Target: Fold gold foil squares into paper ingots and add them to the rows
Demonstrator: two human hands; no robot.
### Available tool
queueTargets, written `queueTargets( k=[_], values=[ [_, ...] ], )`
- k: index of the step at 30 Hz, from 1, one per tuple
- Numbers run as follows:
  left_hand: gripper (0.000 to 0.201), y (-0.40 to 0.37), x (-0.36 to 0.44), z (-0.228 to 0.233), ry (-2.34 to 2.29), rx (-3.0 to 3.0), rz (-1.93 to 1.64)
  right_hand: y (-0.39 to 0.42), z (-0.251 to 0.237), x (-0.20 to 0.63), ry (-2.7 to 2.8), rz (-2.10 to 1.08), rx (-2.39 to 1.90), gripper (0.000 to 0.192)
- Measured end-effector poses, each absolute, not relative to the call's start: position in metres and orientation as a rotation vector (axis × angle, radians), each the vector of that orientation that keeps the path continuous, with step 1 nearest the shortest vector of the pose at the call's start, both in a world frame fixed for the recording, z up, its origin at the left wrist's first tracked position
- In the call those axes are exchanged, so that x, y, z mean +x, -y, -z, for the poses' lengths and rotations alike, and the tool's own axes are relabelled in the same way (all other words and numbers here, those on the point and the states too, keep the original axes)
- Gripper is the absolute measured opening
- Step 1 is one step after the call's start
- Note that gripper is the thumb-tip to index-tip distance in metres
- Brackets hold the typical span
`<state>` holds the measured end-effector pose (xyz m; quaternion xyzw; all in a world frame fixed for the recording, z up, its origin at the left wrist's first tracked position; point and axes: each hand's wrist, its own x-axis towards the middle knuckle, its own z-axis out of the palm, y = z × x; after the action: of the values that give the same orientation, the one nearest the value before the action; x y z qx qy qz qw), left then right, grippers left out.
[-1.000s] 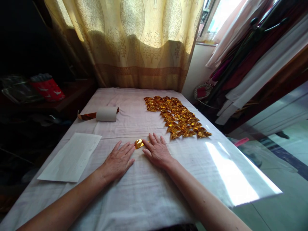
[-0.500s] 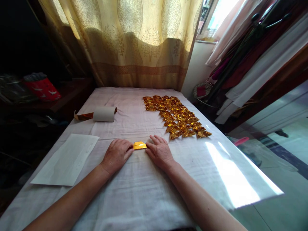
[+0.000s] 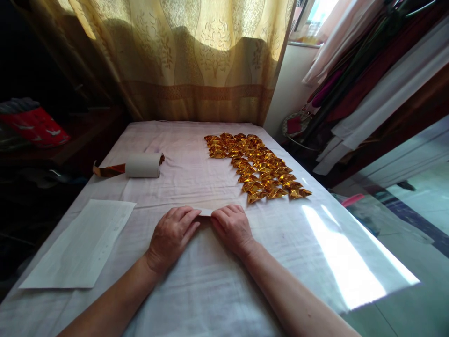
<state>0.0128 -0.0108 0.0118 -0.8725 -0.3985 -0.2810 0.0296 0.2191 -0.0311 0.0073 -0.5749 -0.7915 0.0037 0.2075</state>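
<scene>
A small folded foil piece [image 3: 206, 212] lies on the white-covered table [image 3: 196, 290], only its pale side showing. My left hand [image 3: 173, 234] and my right hand [image 3: 233, 227] rest on the cloth on either side of it. Their curled fingertips grip its two ends and hide most of it. Several finished gold folded pieces [image 3: 257, 169] lie in rows beyond my right hand, toward the far right of the table.
A paper roll with a gold foil tail [image 3: 142, 165] lies at the far left. A white sheet [image 3: 82, 243] sits near the left edge. A clear plastic sheet [image 3: 347, 252] overhangs the right edge. A curtain [image 3: 196, 56] hangs behind, with hanging clothes [image 3: 368, 79] to the right.
The gold face seen between my hands earlier is now turned under, leaving a pale strip. Both hands have closed in on the piece, fingers curling over its ends.
</scene>
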Motion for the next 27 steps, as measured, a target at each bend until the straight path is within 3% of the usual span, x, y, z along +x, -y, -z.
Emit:
queueTargets(
  k=[7, 15, 27],
  values=[
    [0.024, 0.012, 0.015, -0.011, 1.089, -2.786, 1.014, 0.036, -0.009, 0.217, 2.268, 0.055, -1.462, 0.027],
    [0.017, 0.001, 0.005, -0.005, 0.962, -2.85, 1.2, 0.029, 0.001, 0.226, 2.123, 0.135, -1.262, 0.013],
    [0.024, -0.012, -0.012, -0.001, 1.007, -2.956, 0.858, 0.031, 0.006, 0.222, 2.304, 0.086, -1.037, 0.01]
  ],
)
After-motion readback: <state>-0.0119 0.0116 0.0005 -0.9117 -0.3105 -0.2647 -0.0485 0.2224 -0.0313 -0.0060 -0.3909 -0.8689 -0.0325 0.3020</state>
